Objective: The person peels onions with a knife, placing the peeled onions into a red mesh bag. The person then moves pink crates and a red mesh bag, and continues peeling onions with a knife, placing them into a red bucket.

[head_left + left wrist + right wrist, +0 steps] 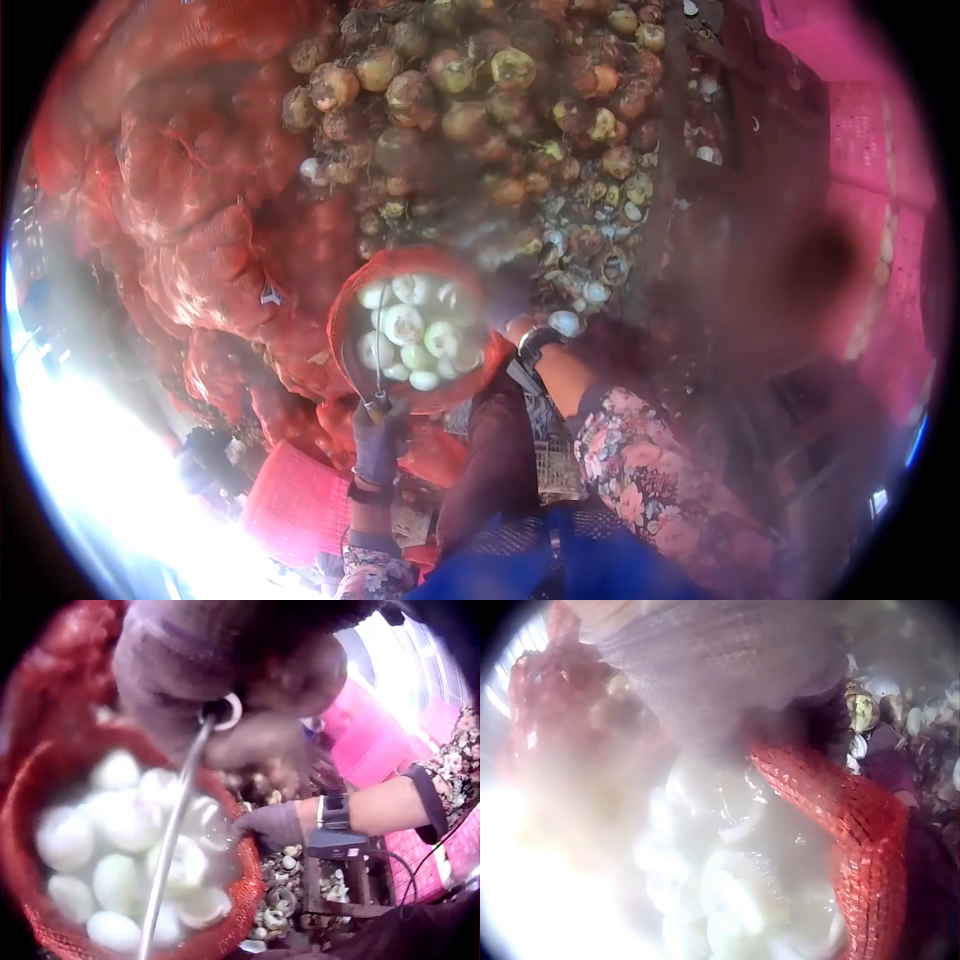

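Observation:
A bucket (410,262) with red mesh round its rim holds peeled white onions (403,325) in the head view. My gloved left hand (378,445) grips its thin metal handle (171,847), which crosses over the onions in the left wrist view. On the far side of the bucket from it, my gloved right hand (271,826) grips the rim. The right wrist view shows the red rim (870,862) coming out from under the right glove (735,675); the fingertips are hidden there.
Unpeeled onions (410,98) lie heaped ahead, with skins and white bits (595,292) nearer me. Stuffed red mesh sacks (190,180) stack up on the left. A pink tub (300,500) stands by my left arm, and pink crates (860,140) line the right.

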